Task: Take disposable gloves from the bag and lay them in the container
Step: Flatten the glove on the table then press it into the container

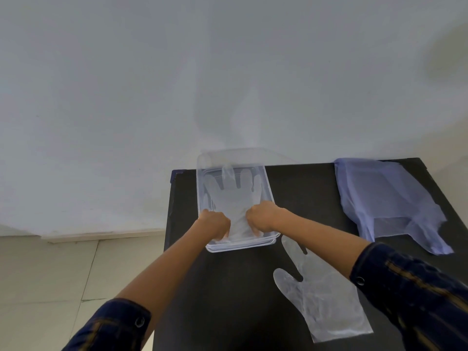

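Centrally, left hand (215, 225) and right hand (262, 219) both pinching the cuff of a clear plastic disposable glove (231, 196) inside the transparent rectangular container (201, 178), second clear glove (321, 297) on black table (298, 188) lower right, bluish plastic bag (385, 198) right of frame.

One glove (231, 198) lies in the container (200, 196); another (321, 297) beside it, bag (385, 201) right.

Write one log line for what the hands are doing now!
step: laying glove in container | left hand + right hand: on glove in container | container: on table | second glove: table | bag: right
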